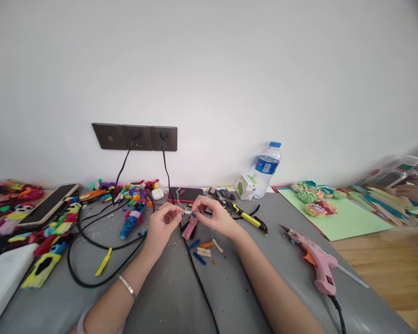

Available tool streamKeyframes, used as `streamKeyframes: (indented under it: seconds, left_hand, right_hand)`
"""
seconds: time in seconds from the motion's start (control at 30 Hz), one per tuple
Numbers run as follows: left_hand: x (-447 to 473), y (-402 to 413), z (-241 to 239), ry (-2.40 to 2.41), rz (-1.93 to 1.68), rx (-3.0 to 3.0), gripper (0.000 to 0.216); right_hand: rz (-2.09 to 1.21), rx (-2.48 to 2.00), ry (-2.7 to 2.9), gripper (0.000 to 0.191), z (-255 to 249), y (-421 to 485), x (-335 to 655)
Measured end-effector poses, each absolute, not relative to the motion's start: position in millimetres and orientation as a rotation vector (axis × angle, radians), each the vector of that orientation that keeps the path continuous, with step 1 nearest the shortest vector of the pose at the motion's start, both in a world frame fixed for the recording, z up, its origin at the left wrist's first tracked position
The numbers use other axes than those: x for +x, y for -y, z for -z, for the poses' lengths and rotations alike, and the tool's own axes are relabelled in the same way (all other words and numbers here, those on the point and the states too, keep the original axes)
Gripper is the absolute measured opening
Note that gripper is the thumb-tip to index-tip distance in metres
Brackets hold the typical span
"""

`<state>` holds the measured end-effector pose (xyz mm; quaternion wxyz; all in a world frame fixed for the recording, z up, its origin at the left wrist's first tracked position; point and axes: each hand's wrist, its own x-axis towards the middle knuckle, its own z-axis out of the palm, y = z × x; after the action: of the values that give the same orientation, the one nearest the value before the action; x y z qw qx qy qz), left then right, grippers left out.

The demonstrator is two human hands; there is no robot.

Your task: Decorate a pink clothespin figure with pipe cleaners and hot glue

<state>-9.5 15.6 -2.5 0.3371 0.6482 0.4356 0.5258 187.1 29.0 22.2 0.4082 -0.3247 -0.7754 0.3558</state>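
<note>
"Where is the thing in hand?"

"The small pale piece (pixel 187 212) sits between both sets of fingertips, just above the surface (pixel 167 297). Its ends are mostly hidden, so I can't tell its full shape."

"And the grip?"

"The left hand (pixel 164 226) has thumb and index finger pinched together on one end. The right hand (pixel 214 214) pinches the other, its remaining fingers curled loosely."

"How would it handle?"

"Very light, I'd judge, and easily dropped or squashed. Whether it's stiff or soft I can't tell from here. I'd take it near the ends, with fingertips only and gentle pressure, leaving the middle free."

"What's close by?"

"A pink-and-black item (pixel 189 229) lies just under the hands, partly covered. Nearer the wearer are short pale pieces (pixel 204 252), fuzzy-looking blue pieces (pixel 199 258) and an orange piece (pixel 206 244). Those look light too; pinch them at the sides."

"Further out?"

"A black cable (pixel 200 278) runs toward the wearer, and the pink glue gun (pixel 318 264) lies well apart on the right. Hold that by its handle; the nozzle may be hot."
</note>
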Motion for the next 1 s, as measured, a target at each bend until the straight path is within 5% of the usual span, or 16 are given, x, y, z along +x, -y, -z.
streamKeyframes:
  seconds: [1.0]
  left_hand:
    - [-9.5, -13.7, 2.0, -1.195, -1.370, 1.735, 0.010]
  right_hand:
    - [-0.834, -0.857, 1.917, 0.009, -19.9, -28.7, 182.4]
